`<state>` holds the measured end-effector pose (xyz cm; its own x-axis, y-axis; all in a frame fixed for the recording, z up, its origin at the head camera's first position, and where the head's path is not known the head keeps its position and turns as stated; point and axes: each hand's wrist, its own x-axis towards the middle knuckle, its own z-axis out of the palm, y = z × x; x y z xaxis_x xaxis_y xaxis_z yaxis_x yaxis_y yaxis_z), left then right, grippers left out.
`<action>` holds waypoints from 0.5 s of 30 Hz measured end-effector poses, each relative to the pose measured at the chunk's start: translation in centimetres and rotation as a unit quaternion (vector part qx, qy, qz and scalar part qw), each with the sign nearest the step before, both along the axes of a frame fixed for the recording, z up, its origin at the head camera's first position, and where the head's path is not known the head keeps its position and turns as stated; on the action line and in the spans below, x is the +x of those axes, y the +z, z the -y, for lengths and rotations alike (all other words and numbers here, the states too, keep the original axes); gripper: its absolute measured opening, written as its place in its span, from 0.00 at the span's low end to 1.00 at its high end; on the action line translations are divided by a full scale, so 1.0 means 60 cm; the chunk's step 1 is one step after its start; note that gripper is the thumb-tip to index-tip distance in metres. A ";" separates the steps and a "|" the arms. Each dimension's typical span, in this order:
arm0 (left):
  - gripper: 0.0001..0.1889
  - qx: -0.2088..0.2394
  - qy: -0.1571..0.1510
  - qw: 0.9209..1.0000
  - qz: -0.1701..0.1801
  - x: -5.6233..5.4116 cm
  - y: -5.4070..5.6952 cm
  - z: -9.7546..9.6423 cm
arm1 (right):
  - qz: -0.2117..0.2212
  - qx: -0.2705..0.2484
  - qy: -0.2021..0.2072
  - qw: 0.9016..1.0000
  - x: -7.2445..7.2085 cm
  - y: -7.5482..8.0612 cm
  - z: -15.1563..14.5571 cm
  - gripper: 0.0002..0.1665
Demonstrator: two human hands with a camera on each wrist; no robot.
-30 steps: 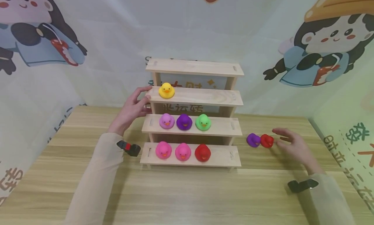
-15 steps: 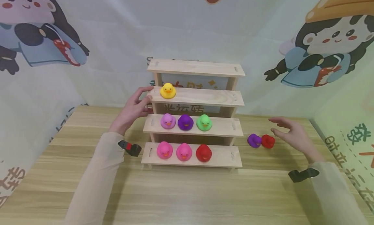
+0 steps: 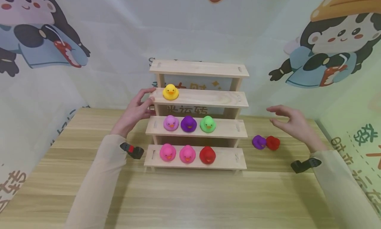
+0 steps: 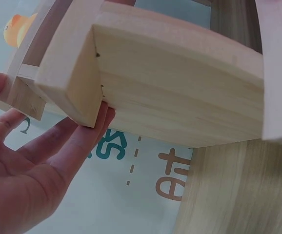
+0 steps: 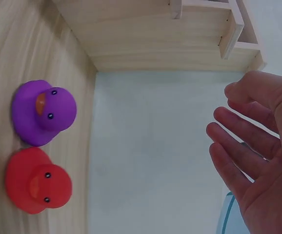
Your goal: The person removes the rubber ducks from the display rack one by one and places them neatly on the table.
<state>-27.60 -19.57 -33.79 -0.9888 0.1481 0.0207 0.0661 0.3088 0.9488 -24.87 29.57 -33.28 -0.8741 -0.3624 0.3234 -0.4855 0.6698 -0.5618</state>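
Note:
My left hand [image 3: 138, 106] grips the left end of a stepped wooden shelf [image 3: 214, 98] at its second board from the top. In the left wrist view, the fingers [image 4: 77, 144] reach round the shelf's side panel. My right hand [image 3: 293, 123] hovers with nothing in it, fingers parted from the thumb, right of the shelf. Below it on the table, a purple rubber duck [image 3: 259, 142] and a red rubber duck [image 3: 273, 143] sit side by side. A yellow rubber duck [image 3: 170, 92] stands on the gripped board, near the left fingertips.
Lilac [image 3: 171, 123], purple [image 3: 189, 124] and green ducks [image 3: 207, 124] line the third board. Two pink ducks [image 3: 168, 152] and a red duck [image 3: 207, 155] occupy the lowest. A printed cloth backdrop [image 3: 119, 50] surrounds the wood-grain table [image 3: 190, 196].
My right hand has moved up and left, away from beside the red duck on the table. The left hand keeps its hold on the shelf, and the ducks stay where they were.

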 end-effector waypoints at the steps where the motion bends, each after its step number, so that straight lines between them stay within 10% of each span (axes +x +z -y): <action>1: 0.26 0.001 0.001 1.000 0.001 0.001 0.001 0.000 | -0.001 0.000 0.002 1.000 -0.001 0.003 0.002 0.19; 15: 0.27 -0.003 0.000 1.000 0.003 -0.002 -0.002 0.002 | -0.046 0.004 0.018 0.999 -0.013 0.046 0.044 0.18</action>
